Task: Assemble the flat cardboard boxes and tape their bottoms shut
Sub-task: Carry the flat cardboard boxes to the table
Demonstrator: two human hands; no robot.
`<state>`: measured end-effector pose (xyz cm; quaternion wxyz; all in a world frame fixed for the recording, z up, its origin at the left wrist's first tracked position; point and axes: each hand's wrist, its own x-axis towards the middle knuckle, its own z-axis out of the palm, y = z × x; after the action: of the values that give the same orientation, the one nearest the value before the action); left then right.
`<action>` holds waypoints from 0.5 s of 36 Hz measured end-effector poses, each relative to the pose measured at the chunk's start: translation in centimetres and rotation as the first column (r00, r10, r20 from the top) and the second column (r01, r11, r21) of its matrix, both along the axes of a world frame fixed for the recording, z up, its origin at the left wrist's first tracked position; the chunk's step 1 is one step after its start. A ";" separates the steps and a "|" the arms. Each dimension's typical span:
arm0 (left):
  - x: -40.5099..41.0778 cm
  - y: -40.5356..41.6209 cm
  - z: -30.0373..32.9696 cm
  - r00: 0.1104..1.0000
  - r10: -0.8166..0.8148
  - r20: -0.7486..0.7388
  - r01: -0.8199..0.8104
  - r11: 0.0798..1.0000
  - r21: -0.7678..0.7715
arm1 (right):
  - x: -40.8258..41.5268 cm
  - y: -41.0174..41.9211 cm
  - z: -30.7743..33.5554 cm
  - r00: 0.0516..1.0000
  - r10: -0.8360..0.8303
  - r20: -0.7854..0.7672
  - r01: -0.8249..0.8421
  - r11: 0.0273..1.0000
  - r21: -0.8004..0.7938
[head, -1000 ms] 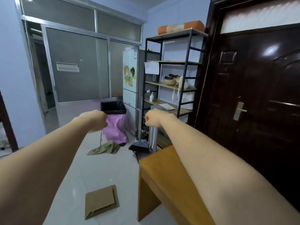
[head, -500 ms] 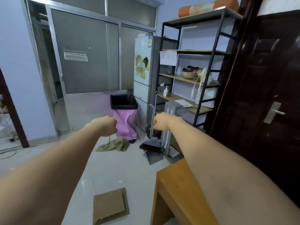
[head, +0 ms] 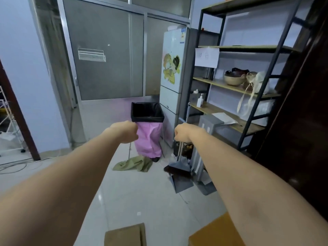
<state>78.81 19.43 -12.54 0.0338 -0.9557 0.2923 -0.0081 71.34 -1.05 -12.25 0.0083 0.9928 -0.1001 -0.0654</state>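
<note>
Left hand [head: 126,131] and right hand [head: 182,133] both curled into empty fists, arms stretched forward, apart at equal height; flat brown cardboard box [head: 125,235], matte, rectangular, on glossy pale floor tiles [head: 142,196], well below and nearer than the fists; smooth orange wooden table [head: 213,233] corner beside it.

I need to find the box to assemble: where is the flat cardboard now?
In the head view, the flat cardboard lies on the floor at the bottom edge, just left of centre, beside the wooden bench corner on its right.

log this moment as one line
left hand: fist, empty | right hand: fist, empty | flat brown cardboard box: on floor, untouched
</note>
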 end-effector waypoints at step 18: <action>33.1 1.3 -9.5 0.989 0.015 -0.145 -0.004 0.997 0.075 | 31.3 0.8 -10.1 0.992 -0.030 -0.120 0.041 0.995 0.094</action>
<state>111.86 20.76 -22.04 0.0482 -0.9532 0.2894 0.0727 102.68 -0.30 -22.35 -0.0350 0.9845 -0.1137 -0.1292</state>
